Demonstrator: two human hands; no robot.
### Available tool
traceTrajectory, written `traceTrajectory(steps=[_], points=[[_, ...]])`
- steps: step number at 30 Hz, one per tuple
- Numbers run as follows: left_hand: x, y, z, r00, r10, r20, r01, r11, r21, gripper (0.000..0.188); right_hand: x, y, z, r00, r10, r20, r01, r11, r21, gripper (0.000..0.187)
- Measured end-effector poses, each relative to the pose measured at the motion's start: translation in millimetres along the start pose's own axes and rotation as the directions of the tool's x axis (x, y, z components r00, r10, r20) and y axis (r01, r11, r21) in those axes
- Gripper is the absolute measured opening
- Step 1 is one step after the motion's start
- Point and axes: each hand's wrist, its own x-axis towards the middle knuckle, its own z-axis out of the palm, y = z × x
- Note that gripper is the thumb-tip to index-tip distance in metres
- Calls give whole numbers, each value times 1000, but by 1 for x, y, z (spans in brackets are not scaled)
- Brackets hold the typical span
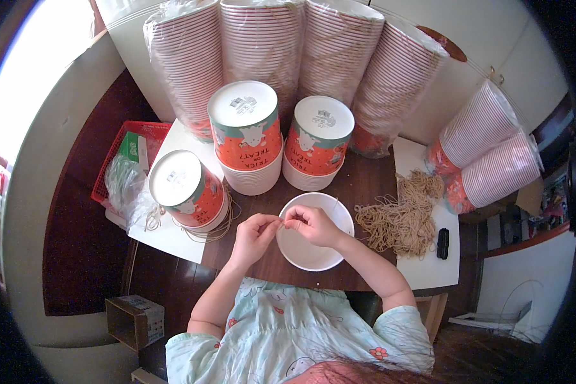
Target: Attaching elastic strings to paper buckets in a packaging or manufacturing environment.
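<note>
A white paper bucket (308,255) stands mouth up near the table's front edge, and I look into its inside. Over its left rim, my left hand (257,238) and my right hand (312,225) meet fingertip to fingertip. Each pinches with thumb and forefinger; whatever is between them is too small to make out, perhaps a bit of thin cord. To the right of the bucket lies a tangled heap of tan cord (400,217). Beyond it, two upside-down stacks of orange and green printed buckets (246,137) (317,144) stand side by side.
Another upside-down bucket stack (184,189) is at the left, with loose cord around its base. Tall plastic-wrapped bucket stacks (262,48) line the back, and more wrapped stacks (486,137) lean at the right. A black object (443,244) lies by the cord. A red basket (102,171) is far left.
</note>
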Motion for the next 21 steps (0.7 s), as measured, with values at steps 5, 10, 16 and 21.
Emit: traceTrajectory(steps=[5,10,16,21], points=[[-1,-10,0,999,-53,-7,53,998,-45,11,0,-1,-1,1000,-9,23,10,998,-62,6],[0,-11,1,999,-45,-7,44,998,-54,11,0,-2,-1,999,-22,30,24,995,-92,6],[-1,-12,2,999,-35,-11,35,999,-17,11,-1,-4,-1,997,-45,67,53,992,-118,6],[-1,-2,-2,998,62,3,-61,985,160,9,0,-3,-4,996,8,85,-2,998,-71,6]])
